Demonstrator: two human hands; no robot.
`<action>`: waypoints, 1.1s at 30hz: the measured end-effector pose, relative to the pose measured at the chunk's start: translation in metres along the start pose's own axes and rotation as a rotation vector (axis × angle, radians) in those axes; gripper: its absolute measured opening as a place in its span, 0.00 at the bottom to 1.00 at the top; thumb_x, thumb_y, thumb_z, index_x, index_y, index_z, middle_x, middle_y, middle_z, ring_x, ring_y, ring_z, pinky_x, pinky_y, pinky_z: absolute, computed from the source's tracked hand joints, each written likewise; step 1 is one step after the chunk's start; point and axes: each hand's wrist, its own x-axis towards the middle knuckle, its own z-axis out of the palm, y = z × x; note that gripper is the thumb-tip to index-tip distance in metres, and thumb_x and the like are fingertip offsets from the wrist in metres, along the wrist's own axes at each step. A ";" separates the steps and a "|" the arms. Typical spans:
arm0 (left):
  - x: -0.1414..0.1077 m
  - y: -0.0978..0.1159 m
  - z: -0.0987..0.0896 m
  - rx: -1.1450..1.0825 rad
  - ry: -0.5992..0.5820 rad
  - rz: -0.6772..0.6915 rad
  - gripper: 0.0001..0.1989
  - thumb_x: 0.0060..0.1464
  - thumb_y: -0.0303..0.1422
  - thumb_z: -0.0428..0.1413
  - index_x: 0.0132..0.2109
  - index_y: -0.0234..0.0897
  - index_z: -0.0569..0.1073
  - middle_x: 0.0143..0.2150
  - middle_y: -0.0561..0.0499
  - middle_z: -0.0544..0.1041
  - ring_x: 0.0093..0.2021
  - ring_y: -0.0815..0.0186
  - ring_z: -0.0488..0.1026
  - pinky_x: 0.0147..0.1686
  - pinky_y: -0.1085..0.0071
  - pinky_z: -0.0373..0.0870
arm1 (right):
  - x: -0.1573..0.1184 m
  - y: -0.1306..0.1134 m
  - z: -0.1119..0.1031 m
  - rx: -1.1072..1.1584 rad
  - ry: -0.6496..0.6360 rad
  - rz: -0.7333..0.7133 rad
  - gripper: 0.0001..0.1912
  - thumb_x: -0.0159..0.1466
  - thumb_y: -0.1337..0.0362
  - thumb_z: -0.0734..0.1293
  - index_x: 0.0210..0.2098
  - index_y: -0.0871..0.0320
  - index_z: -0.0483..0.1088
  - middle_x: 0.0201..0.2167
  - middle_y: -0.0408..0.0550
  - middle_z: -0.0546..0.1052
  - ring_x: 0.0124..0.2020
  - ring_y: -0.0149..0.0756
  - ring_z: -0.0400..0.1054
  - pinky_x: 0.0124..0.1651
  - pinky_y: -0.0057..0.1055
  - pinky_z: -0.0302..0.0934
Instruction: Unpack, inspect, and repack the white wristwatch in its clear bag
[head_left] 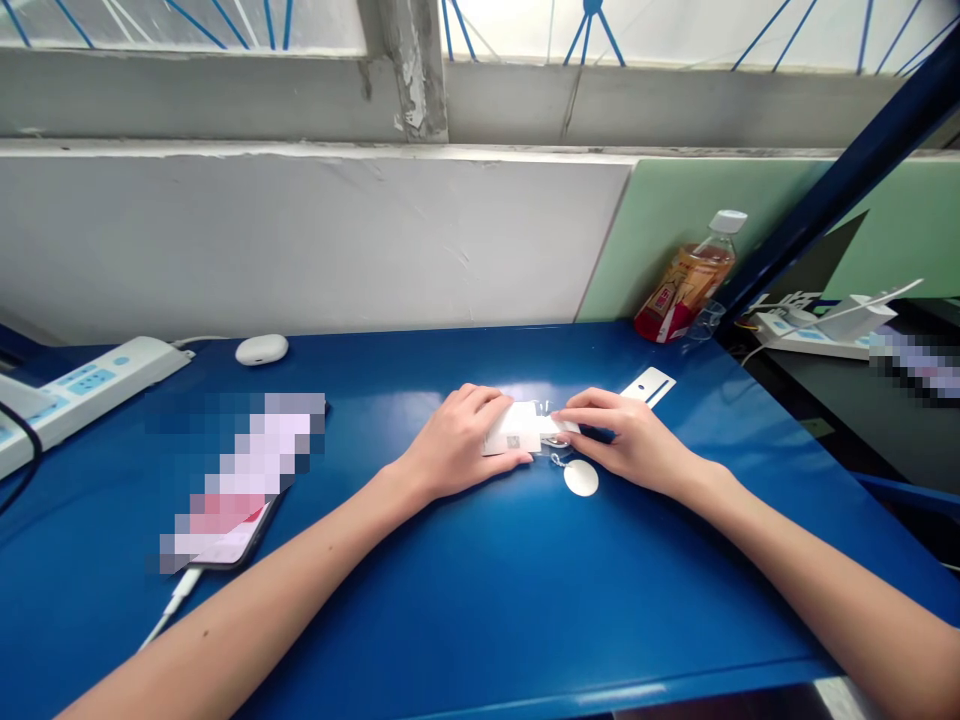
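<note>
My left hand (466, 440) grips a white card (511, 430) with a small QR code, its thumb along the near edge and its fingers over the far side. My right hand (628, 438) pinches a small white piece (561, 424) right beside the card; its exact kind I cannot make out. Clear, shiny plastic shows between the two hands. Just in front lies a round white tag (581, 478) with a little cord or chain loop. Behind my right hand, a white card with punched holes (651, 386) rests on the blue table (480, 600), partly hidden by my fingers.
At left, a phone (225, 545) with a charging cable lies near my forearm. Behind it are a white earbud case (262, 349) and a power strip (105, 375). A drink bottle (686, 280) leans at the back right, near a slanted blue post (832, 180).
</note>
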 end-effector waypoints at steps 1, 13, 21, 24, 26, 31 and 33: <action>0.000 0.000 0.000 0.002 0.003 0.004 0.28 0.54 0.47 0.63 0.54 0.30 0.70 0.52 0.38 0.74 0.51 0.50 0.69 0.49 0.55 0.70 | 0.000 -0.001 0.003 0.004 0.027 0.013 0.09 0.66 0.65 0.67 0.44 0.58 0.77 0.38 0.50 0.78 0.34 0.36 0.73 0.37 0.33 0.68; 0.001 0.002 0.000 -0.001 -0.004 0.004 0.28 0.54 0.47 0.62 0.54 0.30 0.70 0.53 0.38 0.74 0.51 0.50 0.70 0.50 0.55 0.71 | -0.001 -0.001 -0.001 -0.150 0.066 0.196 0.07 0.62 0.59 0.72 0.37 0.55 0.78 0.33 0.49 0.80 0.35 0.42 0.72 0.37 0.37 0.67; 0.002 0.002 0.000 -0.002 0.003 0.001 0.27 0.55 0.47 0.62 0.54 0.32 0.71 0.51 0.38 0.75 0.50 0.51 0.70 0.50 0.55 0.71 | 0.000 -0.009 0.017 -0.068 0.135 0.234 0.04 0.63 0.63 0.70 0.36 0.55 0.77 0.34 0.49 0.81 0.37 0.42 0.73 0.39 0.37 0.67; 0.002 0.003 0.000 0.014 0.000 -0.016 0.26 0.56 0.47 0.61 0.54 0.32 0.71 0.51 0.39 0.75 0.50 0.51 0.70 0.49 0.55 0.71 | 0.000 -0.009 0.020 -0.036 0.147 0.224 0.04 0.63 0.62 0.70 0.37 0.56 0.76 0.35 0.49 0.82 0.37 0.42 0.74 0.41 0.38 0.69; 0.002 0.004 -0.001 0.033 -0.004 -0.026 0.26 0.56 0.47 0.61 0.54 0.31 0.71 0.51 0.38 0.74 0.50 0.50 0.70 0.48 0.55 0.71 | 0.000 -0.009 0.017 -0.018 0.120 0.214 0.06 0.62 0.61 0.71 0.38 0.56 0.76 0.36 0.49 0.82 0.37 0.42 0.74 0.40 0.38 0.69; 0.002 0.005 -0.001 0.038 -0.016 -0.028 0.27 0.56 0.48 0.60 0.54 0.31 0.71 0.51 0.38 0.74 0.50 0.50 0.69 0.48 0.55 0.71 | -0.002 -0.012 0.008 -0.030 0.082 0.217 0.08 0.64 0.62 0.69 0.42 0.56 0.76 0.36 0.50 0.82 0.37 0.42 0.75 0.42 0.40 0.70; 0.002 0.005 -0.001 0.034 -0.018 -0.029 0.27 0.56 0.48 0.60 0.54 0.32 0.70 0.52 0.38 0.74 0.50 0.50 0.69 0.49 0.55 0.71 | -0.002 -0.015 0.007 -0.033 0.070 0.202 0.10 0.65 0.65 0.66 0.44 0.56 0.76 0.39 0.51 0.82 0.40 0.43 0.75 0.44 0.40 0.70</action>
